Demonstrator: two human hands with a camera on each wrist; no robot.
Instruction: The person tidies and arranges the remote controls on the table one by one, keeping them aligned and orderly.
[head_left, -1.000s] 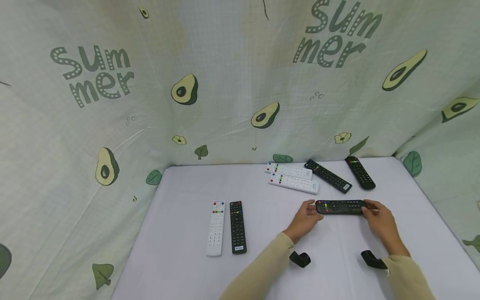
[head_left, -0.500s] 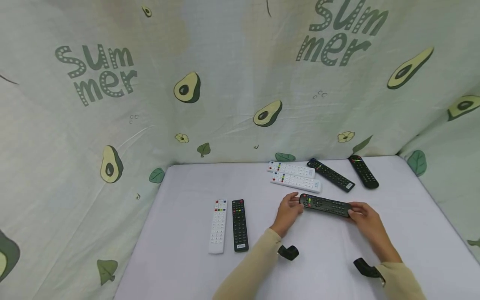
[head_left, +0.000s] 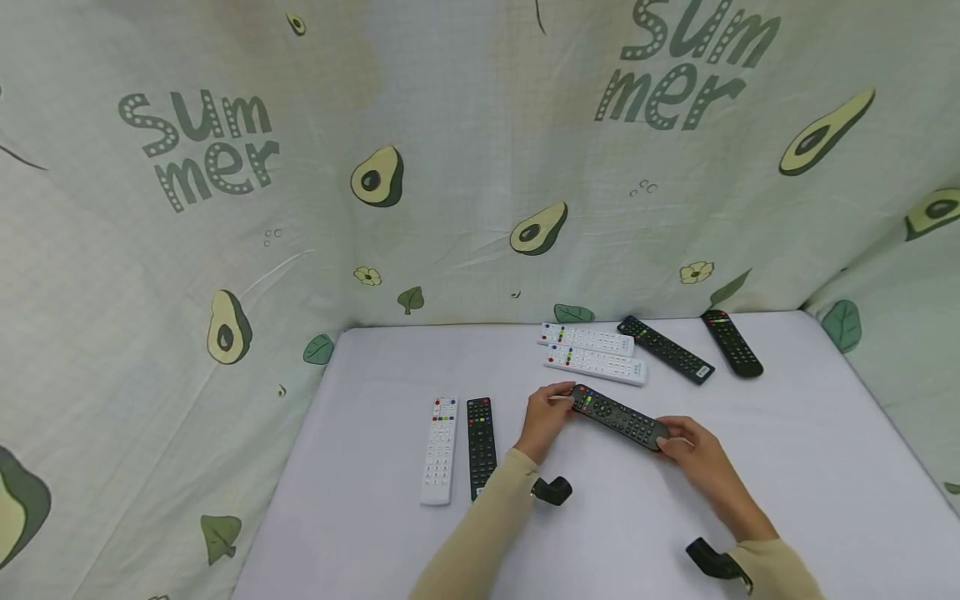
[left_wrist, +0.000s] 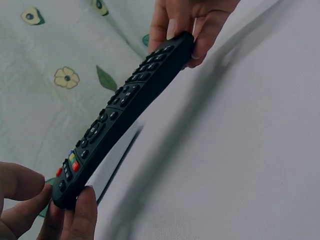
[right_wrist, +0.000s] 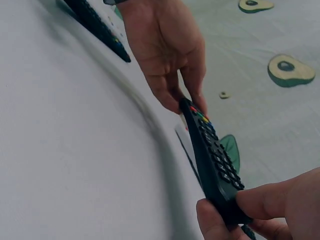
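Observation:
A black remote control (head_left: 618, 417) is held above the white table between both hands, buttons up and slanting down to the right in the head view. My left hand (head_left: 545, 418) pinches its end with the coloured buttons. At the opposite end, my right hand (head_left: 697, 458) grips it between thumb and fingers. The left wrist view shows the remote (left_wrist: 125, 110) lengthwise, its shadow falling on the cloth below. In the right wrist view, the thumb (right_wrist: 265, 200) lies over the near end of the remote.
A white remote (head_left: 439, 450) and a black remote (head_left: 482, 442) lie side by side at the left, the black one partly behind the left sleeve. At the back right lie two white remotes (head_left: 596, 365) and two black remotes (head_left: 667, 350), (head_left: 732, 343). A patterned curtain (head_left: 450, 167) hangs behind the table.
Both hands have carried the black remote leftward, toward the pair of remotes at the left. It has turned from level to slanting, its right end now nearer me.

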